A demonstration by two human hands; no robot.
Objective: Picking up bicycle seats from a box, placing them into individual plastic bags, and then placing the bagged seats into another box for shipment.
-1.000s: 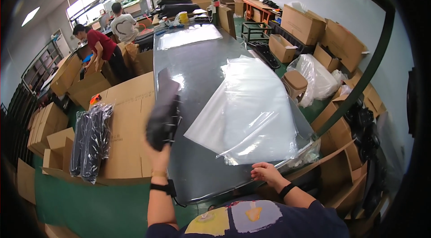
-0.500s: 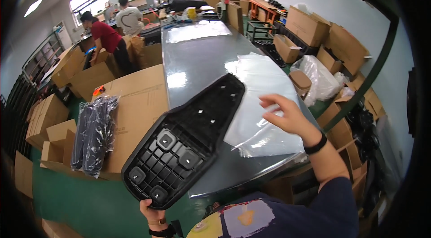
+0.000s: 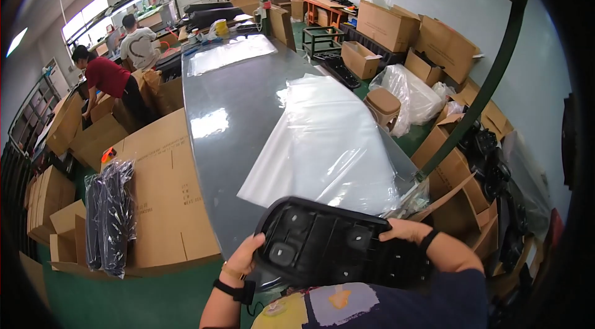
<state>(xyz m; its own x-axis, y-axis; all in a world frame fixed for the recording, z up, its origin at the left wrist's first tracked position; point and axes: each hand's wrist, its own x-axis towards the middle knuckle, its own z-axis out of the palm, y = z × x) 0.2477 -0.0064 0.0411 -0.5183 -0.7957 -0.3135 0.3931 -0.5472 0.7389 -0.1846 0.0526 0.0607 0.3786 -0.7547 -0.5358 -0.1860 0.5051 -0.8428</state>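
A long black moulded panel, with metal-centred mounting spots on the face turned up, is held low in front of me, close to my shirt. My left hand grips its wide rounded end, thumb on the rim. At the far edge, toward the right, my right hand is closed round the rim, and its lower fingers are hidden beneath. The panel's narrow end drops out of sight by my right forearm. Just beyond lies a stack of clear plastic bags, apart from both hands.
The bags lie on a grey-topped table. To its left, a large flat carton bears dark rolls in clear wrap. A green post rises at right, near open boxes. Two people work at far left.
The panel has swung from standing up at a slant to lying crosswise near my body. My right hand has come down from above the bags and taken its far edge. The view has shifted right.
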